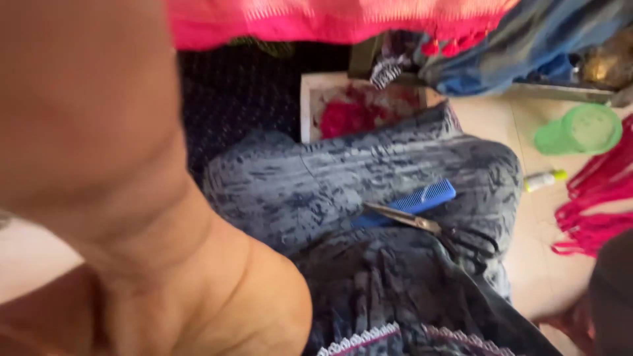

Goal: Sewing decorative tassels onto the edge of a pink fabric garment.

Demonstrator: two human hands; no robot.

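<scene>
My left arm (112,171) fills the left of the view, blurred and very close to the camera; its fingers are not visible, so whether it holds anything is unclear. My right hand is not visible. On my lap, covered in blue-grey patterned cloth (369,178), lie a blue comb (412,203) and a pair of metal scissors with dark handles (432,227), the scissors crossing over the comb. A bright pink fabric with tasselled edge (343,20) hangs across the top.
A white box holding pink threads (356,112) sits beyond my knee. On the pale floor to the right are a green plastic cup (580,130), a small white and yellow tube (544,179) and a bundle of pink threads (597,204). Blue cloth (521,46) lies at the upper right.
</scene>
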